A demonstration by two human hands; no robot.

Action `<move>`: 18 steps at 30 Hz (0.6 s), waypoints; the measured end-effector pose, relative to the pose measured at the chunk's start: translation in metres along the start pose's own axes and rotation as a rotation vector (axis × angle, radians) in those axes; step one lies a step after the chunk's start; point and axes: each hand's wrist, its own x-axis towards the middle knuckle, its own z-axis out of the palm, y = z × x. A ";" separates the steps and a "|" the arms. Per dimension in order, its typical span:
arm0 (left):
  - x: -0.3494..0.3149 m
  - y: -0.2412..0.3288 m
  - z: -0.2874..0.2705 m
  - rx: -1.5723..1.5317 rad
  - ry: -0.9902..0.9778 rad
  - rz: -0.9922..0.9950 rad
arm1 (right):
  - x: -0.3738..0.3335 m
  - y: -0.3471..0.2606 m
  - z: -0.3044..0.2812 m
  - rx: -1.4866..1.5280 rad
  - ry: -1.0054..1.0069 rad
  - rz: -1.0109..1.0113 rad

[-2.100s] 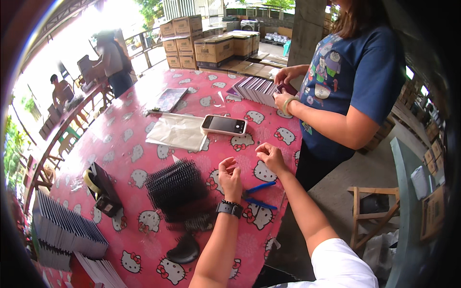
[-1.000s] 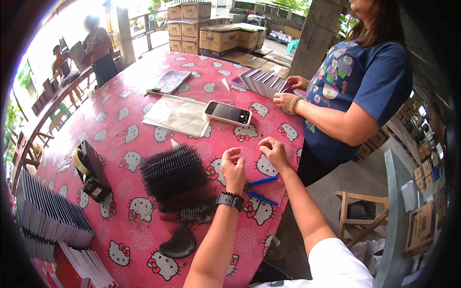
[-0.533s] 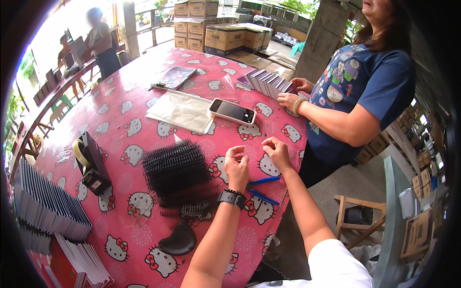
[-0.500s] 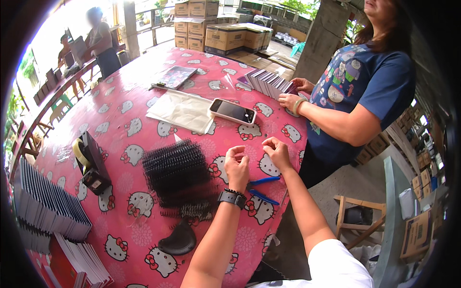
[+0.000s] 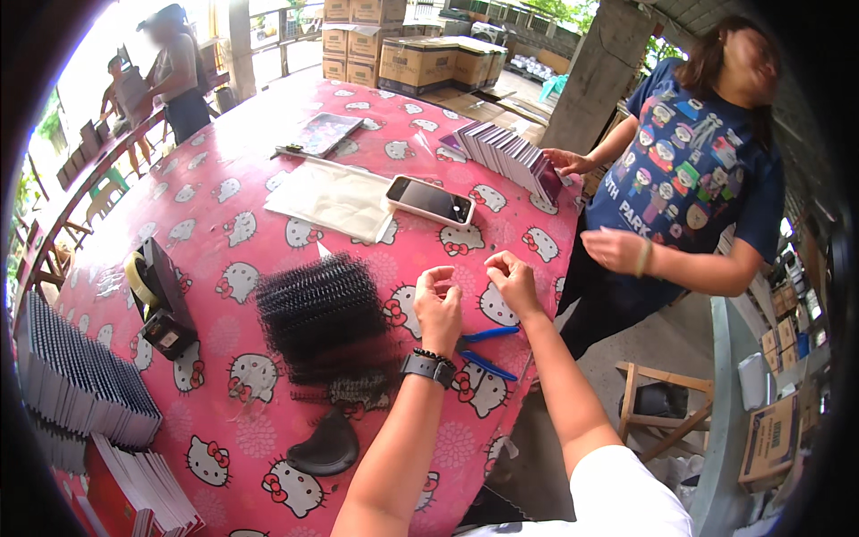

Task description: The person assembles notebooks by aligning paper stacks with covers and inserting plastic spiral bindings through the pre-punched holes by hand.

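Observation:
My left hand (image 5: 438, 309), with a dark watch on its wrist, hovers over the table with loosely curled fingers and a gap at the thumb. Beside it, my right hand (image 5: 513, 285) has its fingers drawn in toward the thumb. I see nothing in either hand. Blue-handled pliers (image 5: 489, 335) lie just below and between my hands, partly covered by the left wrist. To the left is a pile of black spiral binding coils (image 5: 318, 304). A black half-round object (image 5: 327, 445) rests close to my left forearm.
On the pink patterned tablecloth (image 5: 255, 434) lie a phone (image 5: 429, 201), white sheets (image 5: 327, 197) and a tape dispenser (image 5: 165, 304). Spiral-bound notebooks (image 5: 85, 371) and red-and-white booklets (image 5: 148, 488) fill the lower left. A co-worker (image 5: 689, 170) stands at right by a row of purple books (image 5: 506, 161).
The co-worker leans back, with one hand off the purple books and lowered toward my side. My hands keep nearly the same pose. The view has shifted slightly.

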 end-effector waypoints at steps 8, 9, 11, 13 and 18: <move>-0.003 0.004 0.002 0.022 -0.001 -0.030 | -0.003 -0.001 -0.002 -0.045 0.007 -0.030; -0.002 0.003 0.001 0.021 -0.001 -0.030 | -0.003 -0.001 -0.002 -0.041 0.003 -0.025; -0.002 0.003 0.000 0.016 0.004 -0.024 | -0.002 0.001 0.001 -0.029 -0.007 -0.013; -0.001 0.004 -0.002 0.011 0.018 -0.008 | 0.006 0.004 0.002 -0.060 0.010 -0.063; -0.003 0.007 0.003 0.032 0.007 -0.029 | 0.079 0.070 -0.037 -0.314 0.267 -0.093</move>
